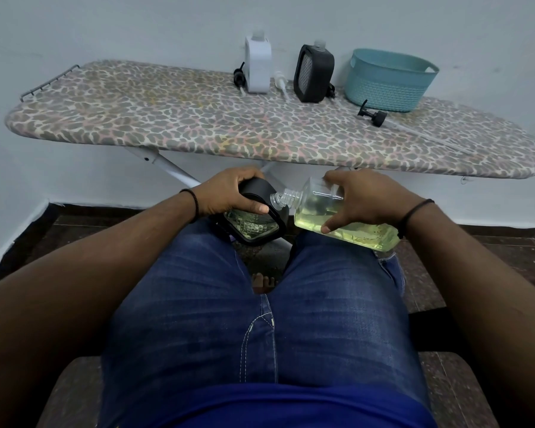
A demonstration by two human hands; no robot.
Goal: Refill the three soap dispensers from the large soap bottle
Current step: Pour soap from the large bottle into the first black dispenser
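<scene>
1. My left hand [229, 193] is wrapped over the top of a black-framed dispenser [254, 220], gripping it tilted above my left knee; yellowish soap shows through its ribbed clear face.
2. My right hand [362, 202] clutches the large soap bottle [337, 217], thumb underneath, fingers over the top. The bottle lies almost on its side over my right knee, roughly half full of yellow-green soap.
3. Its open threaded neck [283, 197] points left, right at the dispenser's upper corner; I cannot tell whether soap is flowing.
4. Further out, on the leopard-print ironing board [167, 125]: a white dispenser [258, 67] and a second black dispenser [312, 74] stand upright near the wall, both uncapped.
5. Pump heads lie loose there: a black one [239, 77] left of the white dispenser, a clear one [281, 83] between the two, another black one [372, 114] in front of the teal basket [389, 80].
</scene>
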